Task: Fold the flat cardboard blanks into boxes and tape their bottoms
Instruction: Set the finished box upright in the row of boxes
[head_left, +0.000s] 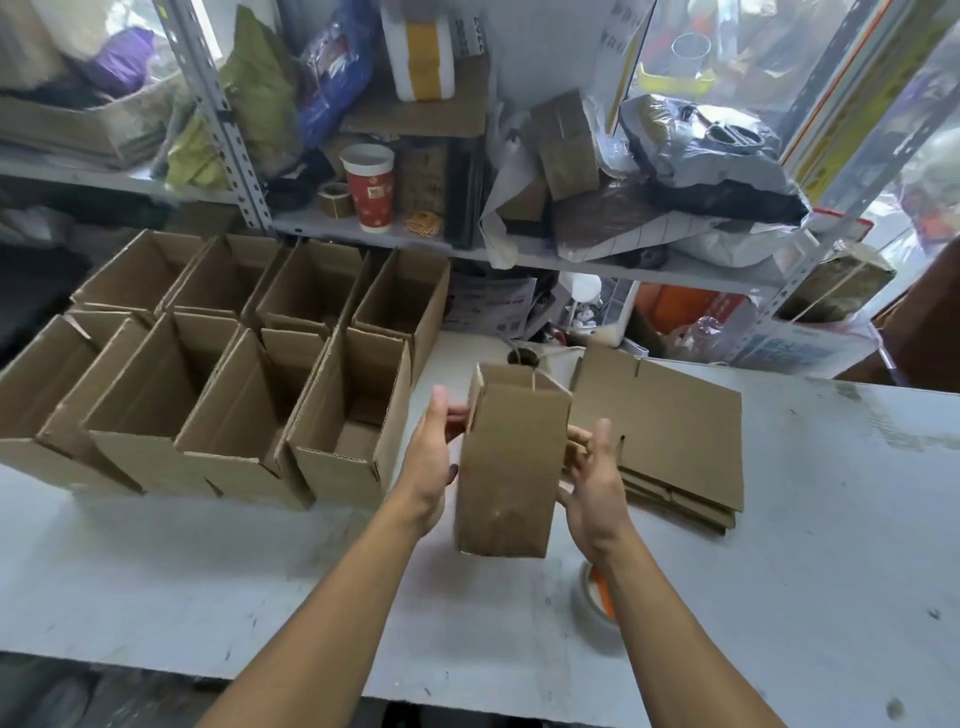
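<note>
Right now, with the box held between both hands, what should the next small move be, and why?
Probably fold the far-end flaps shut. The box is squared up between the left hand and right hand, its far flaps look still open, and the tape roll lies untouched on the table.

Nothing is reading clearly here. The red paper cup (370, 187) on the shelf is showing a small square emblem, too blurred to make out. The white carton (470, 28) beside the foam block is carrying dark printed characters that are staying illegible. The printed sheet (491, 304) under the shelf and the blue-printed box (795, 353) are showing only smeared lettering.
</note>
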